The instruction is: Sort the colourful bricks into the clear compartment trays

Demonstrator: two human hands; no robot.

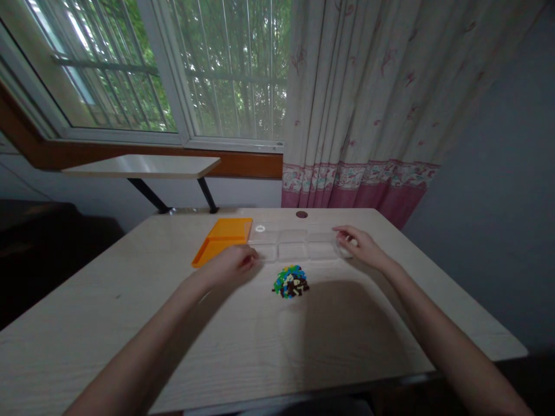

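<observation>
Several clear plastic boxes (292,251) with lids folded open form a row across the table. At the row's left end is my left hand (237,261), fingers curled together beside the nearest box; its fingertips are partly hidden, so I cannot make out what they hold. My right hand (359,245) is at the right end, its thumb and fingers around the edge of a clear plastic container (343,249). Just in front of the row lies a small heap of plastic building bricks (291,282) in blue, green, yellow, cream and dark brown.
An open orange plastic case (229,229) lies flat left of the boxes. A raised white shelf (151,166) on black brackets stands at the back left. A round brown cable-hole cover (302,214) sits near the table's (243,358) back edge, before a curtain (347,104).
</observation>
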